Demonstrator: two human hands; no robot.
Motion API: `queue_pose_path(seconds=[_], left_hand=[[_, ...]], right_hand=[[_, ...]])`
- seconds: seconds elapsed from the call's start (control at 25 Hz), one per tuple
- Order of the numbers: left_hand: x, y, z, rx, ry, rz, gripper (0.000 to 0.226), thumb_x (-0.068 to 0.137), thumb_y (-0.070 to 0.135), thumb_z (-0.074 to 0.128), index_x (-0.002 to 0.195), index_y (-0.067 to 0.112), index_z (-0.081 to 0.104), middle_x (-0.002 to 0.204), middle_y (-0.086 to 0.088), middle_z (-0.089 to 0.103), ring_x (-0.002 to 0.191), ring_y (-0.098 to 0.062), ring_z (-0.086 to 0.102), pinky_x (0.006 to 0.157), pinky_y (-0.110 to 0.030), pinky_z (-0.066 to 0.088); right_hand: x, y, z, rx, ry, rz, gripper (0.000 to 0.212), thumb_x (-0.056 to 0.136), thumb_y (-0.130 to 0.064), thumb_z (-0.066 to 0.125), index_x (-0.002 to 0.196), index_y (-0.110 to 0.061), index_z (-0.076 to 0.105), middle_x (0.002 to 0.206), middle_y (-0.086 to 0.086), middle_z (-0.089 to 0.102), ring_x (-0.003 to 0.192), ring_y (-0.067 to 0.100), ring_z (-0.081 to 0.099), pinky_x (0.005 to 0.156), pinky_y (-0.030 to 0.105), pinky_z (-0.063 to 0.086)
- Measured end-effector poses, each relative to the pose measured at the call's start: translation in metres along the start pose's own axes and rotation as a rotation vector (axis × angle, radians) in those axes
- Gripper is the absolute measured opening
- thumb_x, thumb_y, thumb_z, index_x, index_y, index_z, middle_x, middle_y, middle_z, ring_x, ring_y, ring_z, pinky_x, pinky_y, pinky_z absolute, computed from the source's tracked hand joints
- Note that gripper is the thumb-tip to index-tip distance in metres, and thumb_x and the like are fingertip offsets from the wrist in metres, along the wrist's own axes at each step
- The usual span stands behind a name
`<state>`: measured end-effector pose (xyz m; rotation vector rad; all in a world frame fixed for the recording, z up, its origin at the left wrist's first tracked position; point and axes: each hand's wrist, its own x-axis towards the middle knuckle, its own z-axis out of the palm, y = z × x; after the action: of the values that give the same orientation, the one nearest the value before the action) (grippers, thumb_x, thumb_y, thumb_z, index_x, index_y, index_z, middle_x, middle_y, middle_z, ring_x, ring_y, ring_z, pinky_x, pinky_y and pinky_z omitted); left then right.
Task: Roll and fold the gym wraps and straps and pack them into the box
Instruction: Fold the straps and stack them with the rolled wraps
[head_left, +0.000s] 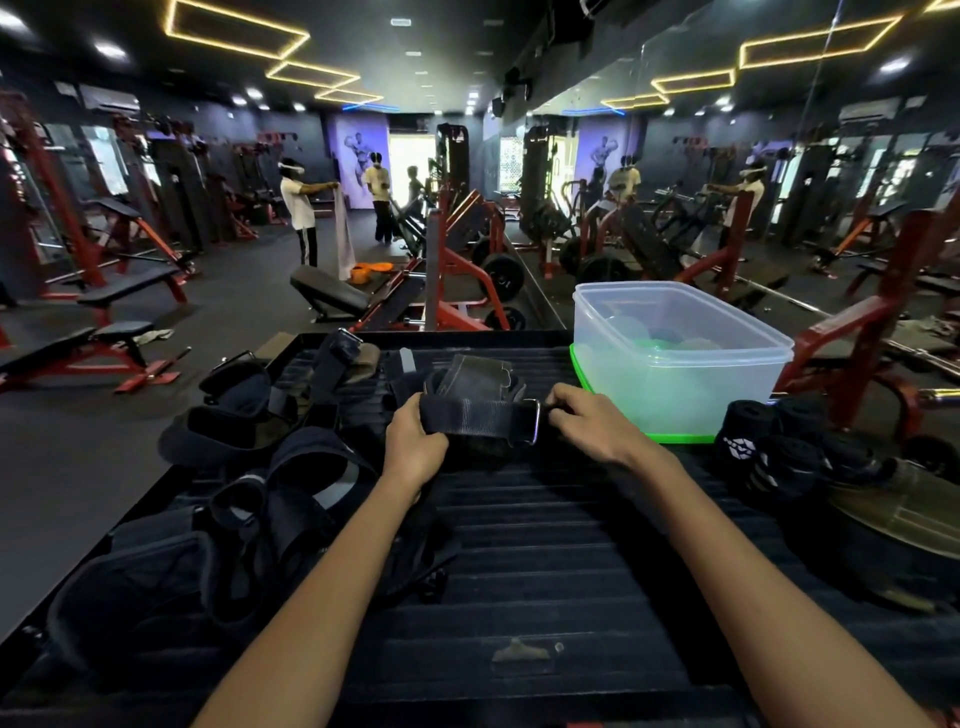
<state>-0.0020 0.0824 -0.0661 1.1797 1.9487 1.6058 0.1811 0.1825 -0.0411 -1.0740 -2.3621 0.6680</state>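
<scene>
A black webbing strap (478, 419) with a metal buckle at its right end is stretched between my hands over the black ribbed platform (545, 545). My left hand (413, 444) grips its left end. My right hand (592, 421) pinches the end by the buckle. A clear plastic box (680, 358) stands on a green lid to the right of the strap. Several rolled black wraps (779, 452) lie to the right of my right hand. A heap of loose black straps and cuffs (249, 467) lies at the left.
A dark folded pad (475, 376) lies just behind the strap. An olive plate-like object (904, 514) sits at the right edge. Red gym machines and benches (119, 343) surround the platform. People stand far back; a mirror wall is at the right.
</scene>
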Motion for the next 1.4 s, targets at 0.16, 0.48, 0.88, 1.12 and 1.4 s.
queue_pose_path(seconds=[0.16, 0.48, 0.88, 1.12, 1.4], left_hand=[[-0.001, 0.005, 0.000, 0.056, 0.030, 0.006, 0.027, 0.084, -0.008, 0.054, 0.101, 0.012, 0.058, 0.088, 0.003, 0.060, 0.077, -0.007, 0.055, 0.056, -0.007, 0.038], [-0.009, 0.009, 0.001, 0.149, 0.048, 0.178, 0.021, 0.081, -0.007, 0.056, 0.093, 0.010, 0.054, 0.074, 0.008, 0.054, 0.064, -0.003, 0.049, 0.053, -0.005, 0.037], [-0.004, -0.003, 0.008, 0.056, -0.026, 0.082, 0.023, 0.084, -0.008, 0.052, 0.099, 0.009, 0.053, 0.083, -0.001, 0.058, 0.069, -0.009, 0.051, 0.054, -0.008, 0.038], [0.004, -0.016, 0.006, 0.134, -0.341, 0.073, 0.062, 0.073, 0.006, 0.079, 0.121, 0.016, 0.041, 0.117, 0.000, 0.058, 0.110, -0.019, 0.057, 0.091, -0.027, 0.047], [0.001, -0.012, -0.001, 0.230, -0.402, 0.345, 0.106, 0.074, 0.015, 0.080, 0.151, 0.035, 0.010, 0.148, 0.012, 0.021, 0.135, -0.004, 0.027, 0.095, -0.022, 0.039]], right_hand=[[-0.004, -0.002, -0.005, 0.079, 0.170, 0.015, 0.029, 0.079, -0.040, 0.073, 0.073, -0.015, 0.058, 0.069, 0.000, 0.063, 0.073, 0.020, 0.060, 0.067, 0.034, 0.046], [-0.002, 0.001, -0.002, -0.117, -0.016, -0.013, 0.042, 0.082, -0.045, 0.069, 0.060, -0.020, 0.044, 0.059, -0.004, 0.051, 0.062, 0.017, 0.051, 0.060, 0.033, 0.038], [0.003, 0.001, 0.013, 0.029, -0.077, -0.051, 0.013, 0.087, -0.019, 0.066, 0.082, -0.020, 0.054, 0.088, 0.002, 0.068, 0.086, 0.019, 0.062, 0.078, 0.029, 0.044], [0.001, 0.005, 0.000, 0.043, 0.085, -0.022, 0.010, 0.080, -0.026, 0.075, 0.078, -0.031, 0.066, 0.090, -0.010, 0.072, 0.092, 0.011, 0.066, 0.086, 0.034, 0.051], [-0.003, 0.000, -0.006, -0.231, 0.083, -0.020, 0.013, 0.088, -0.030, 0.065, 0.097, -0.021, 0.062, 0.102, 0.003, 0.068, 0.098, 0.026, 0.061, 0.077, 0.034, 0.045]])
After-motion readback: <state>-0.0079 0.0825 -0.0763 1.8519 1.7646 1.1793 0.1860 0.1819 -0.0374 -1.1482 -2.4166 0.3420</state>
